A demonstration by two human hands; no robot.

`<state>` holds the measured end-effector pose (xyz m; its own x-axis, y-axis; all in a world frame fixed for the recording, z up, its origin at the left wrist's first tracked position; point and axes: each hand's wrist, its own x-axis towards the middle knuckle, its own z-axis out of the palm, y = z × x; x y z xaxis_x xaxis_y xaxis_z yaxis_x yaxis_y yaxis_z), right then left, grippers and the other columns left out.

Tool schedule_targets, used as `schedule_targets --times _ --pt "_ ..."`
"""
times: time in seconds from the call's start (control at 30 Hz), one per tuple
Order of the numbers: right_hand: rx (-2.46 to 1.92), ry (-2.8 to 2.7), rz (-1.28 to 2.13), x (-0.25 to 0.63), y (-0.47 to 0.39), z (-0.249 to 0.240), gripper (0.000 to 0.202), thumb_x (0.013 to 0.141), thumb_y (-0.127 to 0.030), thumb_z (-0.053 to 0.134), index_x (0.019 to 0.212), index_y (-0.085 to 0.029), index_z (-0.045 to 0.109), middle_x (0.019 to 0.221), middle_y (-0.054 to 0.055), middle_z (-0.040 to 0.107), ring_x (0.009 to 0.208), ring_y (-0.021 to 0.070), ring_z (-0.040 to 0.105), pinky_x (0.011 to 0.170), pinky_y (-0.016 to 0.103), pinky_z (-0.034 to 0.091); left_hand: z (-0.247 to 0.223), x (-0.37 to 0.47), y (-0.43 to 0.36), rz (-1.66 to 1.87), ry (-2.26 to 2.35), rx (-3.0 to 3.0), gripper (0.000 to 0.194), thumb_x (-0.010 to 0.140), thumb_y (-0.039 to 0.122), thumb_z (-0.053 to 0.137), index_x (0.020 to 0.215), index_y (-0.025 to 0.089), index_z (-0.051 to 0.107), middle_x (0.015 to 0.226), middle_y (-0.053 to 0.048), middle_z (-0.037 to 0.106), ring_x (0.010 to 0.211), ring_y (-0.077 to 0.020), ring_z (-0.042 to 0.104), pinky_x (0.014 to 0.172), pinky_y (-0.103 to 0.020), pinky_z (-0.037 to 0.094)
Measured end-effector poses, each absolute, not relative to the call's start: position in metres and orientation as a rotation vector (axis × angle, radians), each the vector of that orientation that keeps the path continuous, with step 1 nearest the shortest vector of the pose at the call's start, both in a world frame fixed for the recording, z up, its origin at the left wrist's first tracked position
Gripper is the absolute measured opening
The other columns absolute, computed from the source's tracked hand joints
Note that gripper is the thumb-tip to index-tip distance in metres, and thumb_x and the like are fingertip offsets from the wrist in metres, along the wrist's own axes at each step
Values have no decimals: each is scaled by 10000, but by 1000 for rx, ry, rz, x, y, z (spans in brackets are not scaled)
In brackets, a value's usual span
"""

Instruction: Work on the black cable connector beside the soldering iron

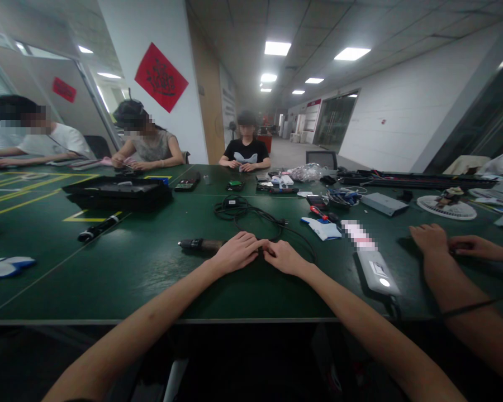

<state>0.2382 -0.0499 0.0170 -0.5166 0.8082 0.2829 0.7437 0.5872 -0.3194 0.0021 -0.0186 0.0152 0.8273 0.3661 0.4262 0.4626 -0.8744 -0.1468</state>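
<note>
Two bare hands meet over the rear of a dark brown, rod-shaped tool with a silver metal tip (202, 244), lying on the near middle of the green counter (109, 290), tip pointing left. Left hand (240, 251) spreads over the rear, fingers slightly bent; right hand (287, 255) has fingers curled in, meeting the left's fingertips. Cannot tell what either grips, rear end hidden. Black looped cable (232, 203) lies just beyond. Progress: visible front of the tool looks whole; what's done or left at the covered end can't be judged.
</note>
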Motion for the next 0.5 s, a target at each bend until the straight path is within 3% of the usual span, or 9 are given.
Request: schedule_targets --times 0.4,0.5 --pt "-1268 -2421 269 238 -53 22 81 997 -215 599 1008 -159 656 775 10 666 620 118 543 638 239 338 15 2 -19 -581 -603 -2790 586 1014 226 503 1573 231 329 1282 -99 615 1247 -248 542 1098 -420 421" --pt "-1289 -2429 262 237 -53 22 92 1001 -222 595 1009 -156 659 768 13 666 620 120 547 637 240 335 14 2 -18 -589 -638 -2767 567 1024 235 488 1570 227 333 1216 -94 636 1198 -245 567 1072 -420 435"
